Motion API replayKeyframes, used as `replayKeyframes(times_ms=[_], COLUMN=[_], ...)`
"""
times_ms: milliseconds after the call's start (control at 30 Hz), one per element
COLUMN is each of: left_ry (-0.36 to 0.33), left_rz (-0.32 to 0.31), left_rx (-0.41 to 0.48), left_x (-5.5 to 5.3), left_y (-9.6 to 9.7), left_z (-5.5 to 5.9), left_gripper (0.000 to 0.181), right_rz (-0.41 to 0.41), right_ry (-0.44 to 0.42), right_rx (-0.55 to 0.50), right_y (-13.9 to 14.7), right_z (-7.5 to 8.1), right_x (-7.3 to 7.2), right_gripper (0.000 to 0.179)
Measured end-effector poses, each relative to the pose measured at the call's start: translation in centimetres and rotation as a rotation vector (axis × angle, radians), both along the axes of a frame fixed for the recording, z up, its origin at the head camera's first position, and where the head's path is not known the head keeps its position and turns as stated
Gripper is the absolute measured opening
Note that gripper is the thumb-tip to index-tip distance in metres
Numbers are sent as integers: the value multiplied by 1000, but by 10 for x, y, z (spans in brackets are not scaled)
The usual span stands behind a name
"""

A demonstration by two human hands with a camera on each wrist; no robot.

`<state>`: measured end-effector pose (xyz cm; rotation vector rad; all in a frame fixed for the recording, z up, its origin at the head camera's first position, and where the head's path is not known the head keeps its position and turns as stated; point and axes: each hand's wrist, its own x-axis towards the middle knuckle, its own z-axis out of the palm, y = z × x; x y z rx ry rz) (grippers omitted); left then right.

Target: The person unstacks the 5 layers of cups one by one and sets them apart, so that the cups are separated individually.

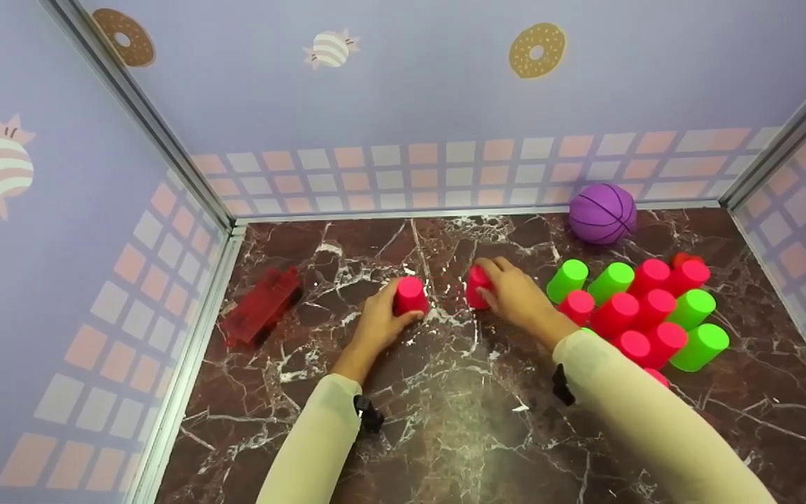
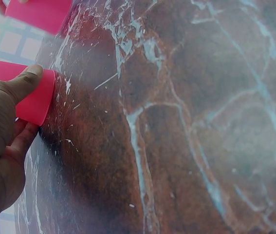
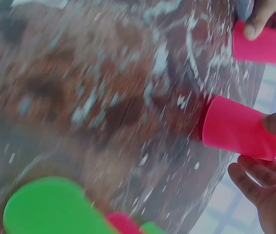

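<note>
Near the middle of the table, my left hand point(image 1: 377, 318) grips an upside-down pink cup point(image 1: 411, 295), the thumb on its near side. In the left wrist view that cup point(image 2: 35, 100) has its rim down at the table. To the right, my right hand point(image 1: 511, 288) holds a second pink cup point(image 1: 477, 287) between thumb and fingers. The right wrist view shows this cup point(image 3: 240, 127) slightly tilted, its wide rim close to the tabletop; whether it touches cannot be told. A gap separates the two cups.
Several upturned pink cups point(image 1: 616, 314) and green cups point(image 1: 701, 348) stand grouped at the right. Behind them are a purple ball point(image 1: 602, 214) and a small red object point(image 1: 685, 260). A translucent red block point(image 1: 262, 308) lies at the left. Patterned walls point(image 1: 438, 91) enclose the marbled table point(image 1: 431, 434).
</note>
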<state>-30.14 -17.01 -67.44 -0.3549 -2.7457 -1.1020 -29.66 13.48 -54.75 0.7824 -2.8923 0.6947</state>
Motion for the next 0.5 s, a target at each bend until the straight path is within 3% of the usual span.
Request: replayKeyframes(times_ms=[300,367,500], left_ry=[2,7,23], left_rz=[-7,-7,-2], left_rx=[9,4,-4], left_x=[-3,-3,-1], left_y=[-3,-3,-1], left_z=[-5,-5,-3], left_gripper=[88,88,85], right_rz=[-69,-73,-96], right_ry=[0,22,4], right_rx=[3,-7,-19], right_y=[45,54,61], right_z=[1,-8,-7], right_x=[-11,-19,-21], right_gripper=[56,55,56])
